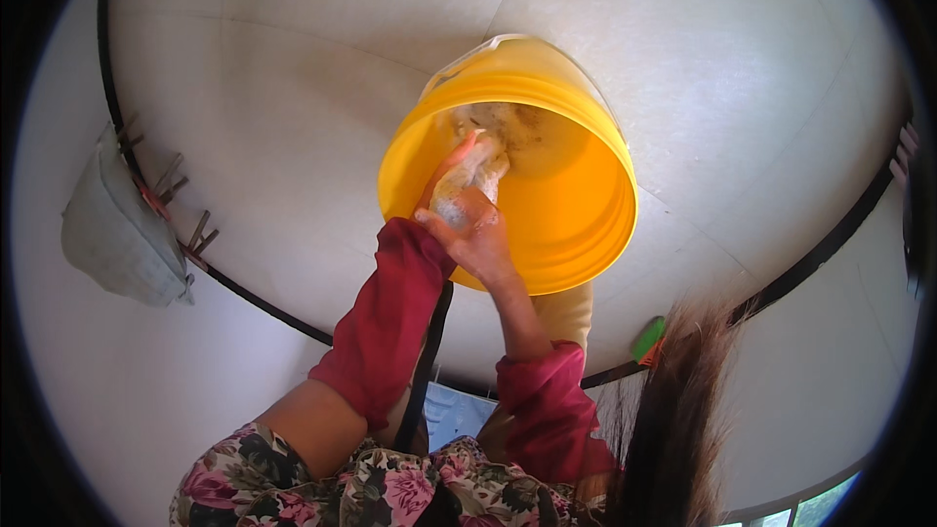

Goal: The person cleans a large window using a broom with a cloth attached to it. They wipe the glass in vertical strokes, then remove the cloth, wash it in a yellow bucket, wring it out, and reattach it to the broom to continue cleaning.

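Note:
A large yellow plastic bucket [578, 234] stands on the floor in front of me, its mouth facing up towards me. Over its near left rim, my right hand [479, 230] grips a wet, foamy whitish cloth [479, 165]. My left hand [452, 167] lies along the far left side of the same cloth, partly hidden by it and by the right hand. Murky brownish residue or water [505, 124] shows deeper inside the bucket; what lies in it is too blurred to tell. Dark red sleeve covers [399, 307] are on both forearms.
A pale stuffed sack [121, 227] rests by the wall on the left, near wooden legs [172, 176] of low furniture. A green and orange brush or broom head [648, 340] is at the lower right. Blue plastic [457, 413] shows beneath me. Long hair [659, 417] hangs into view.

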`<state>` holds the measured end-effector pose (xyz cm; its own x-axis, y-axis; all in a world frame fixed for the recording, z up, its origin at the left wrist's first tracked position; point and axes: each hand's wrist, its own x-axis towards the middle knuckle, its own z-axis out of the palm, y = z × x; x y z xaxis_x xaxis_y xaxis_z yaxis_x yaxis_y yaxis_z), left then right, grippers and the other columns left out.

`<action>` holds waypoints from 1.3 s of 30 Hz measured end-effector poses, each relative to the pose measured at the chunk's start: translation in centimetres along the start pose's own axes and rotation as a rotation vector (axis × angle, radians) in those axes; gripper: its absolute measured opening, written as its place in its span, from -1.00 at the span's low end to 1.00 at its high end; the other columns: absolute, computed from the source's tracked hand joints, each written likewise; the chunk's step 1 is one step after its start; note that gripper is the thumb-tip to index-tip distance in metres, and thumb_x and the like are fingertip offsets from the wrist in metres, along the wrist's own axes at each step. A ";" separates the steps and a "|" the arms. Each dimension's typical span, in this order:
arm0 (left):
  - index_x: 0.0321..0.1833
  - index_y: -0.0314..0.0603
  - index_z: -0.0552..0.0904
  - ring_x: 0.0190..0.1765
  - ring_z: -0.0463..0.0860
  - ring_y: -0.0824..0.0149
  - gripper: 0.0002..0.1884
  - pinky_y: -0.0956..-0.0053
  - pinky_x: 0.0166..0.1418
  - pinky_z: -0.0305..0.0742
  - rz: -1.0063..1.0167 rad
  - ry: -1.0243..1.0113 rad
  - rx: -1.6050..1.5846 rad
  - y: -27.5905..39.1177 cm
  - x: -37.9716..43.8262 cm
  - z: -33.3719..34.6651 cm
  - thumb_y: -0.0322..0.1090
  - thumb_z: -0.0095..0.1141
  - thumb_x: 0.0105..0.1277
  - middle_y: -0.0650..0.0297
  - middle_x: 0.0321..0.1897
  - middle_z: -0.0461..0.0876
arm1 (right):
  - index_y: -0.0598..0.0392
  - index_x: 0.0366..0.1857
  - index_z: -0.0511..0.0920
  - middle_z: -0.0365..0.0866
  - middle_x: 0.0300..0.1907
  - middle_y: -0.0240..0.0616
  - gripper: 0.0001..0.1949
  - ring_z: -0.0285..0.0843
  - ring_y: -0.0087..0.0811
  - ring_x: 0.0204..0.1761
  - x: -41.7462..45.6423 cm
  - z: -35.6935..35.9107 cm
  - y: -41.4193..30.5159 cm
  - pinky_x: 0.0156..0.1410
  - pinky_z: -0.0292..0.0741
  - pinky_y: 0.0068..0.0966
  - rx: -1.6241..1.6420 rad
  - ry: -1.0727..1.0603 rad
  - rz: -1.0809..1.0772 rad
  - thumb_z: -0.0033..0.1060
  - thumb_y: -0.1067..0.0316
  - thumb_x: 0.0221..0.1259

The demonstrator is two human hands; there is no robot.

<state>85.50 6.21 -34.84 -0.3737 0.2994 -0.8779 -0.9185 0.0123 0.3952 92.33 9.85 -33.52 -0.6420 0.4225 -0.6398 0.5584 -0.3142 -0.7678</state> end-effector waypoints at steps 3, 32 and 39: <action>0.22 -0.18 0.50 -0.11 0.63 0.27 -0.51 0.47 -0.06 0.56 -0.286 -0.338 -0.487 -1.3 3.4 -3.2 0.07 0.00 0.46 0.22 -0.07 0.64 | 0.17 -0.36 0.62 0.64 -0.43 -0.09 -0.75 0.62 -0.01 -0.43 1.1 2.4 -1.1 -0.34 0.54 -0.24 -0.022 0.349 -0.079 0.48 0.25 0.01; 0.49 -0.06 0.21 0.28 0.47 0.22 -0.48 0.35 0.33 0.42 0.152 -0.172 0.313 -2.2 0.2 -2.4 -0.05 -0.16 0.56 0.17 0.38 0.32 | 0.18 -0.39 0.61 0.64 -0.41 -0.08 -0.80 0.63 -0.07 -0.36 -0.1 0.4 0.5 -0.23 0.54 -0.33 0.109 0.137 0.109 0.41 0.29 0.05; 0.35 -0.13 0.38 0.13 0.59 0.25 -0.53 0.32 0.23 0.51 -0.321 0.204 -0.350 -4.5 4.6 -5.9 -0.03 -0.08 0.52 0.22 0.25 0.51 | 0.16 -0.46 0.56 0.57 -0.52 -0.05 -0.80 0.55 -0.06 -0.46 6.6 0.4 3.9 -0.37 0.42 -0.18 -0.380 0.526 -0.317 0.18 0.25 0.22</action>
<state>87.15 1.90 -42.20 -0.0515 0.1407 -0.9887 -0.9661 -0.2578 0.0136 90.05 11.04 -40.74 -0.5191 0.8275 -0.2139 0.5931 0.1685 -0.7873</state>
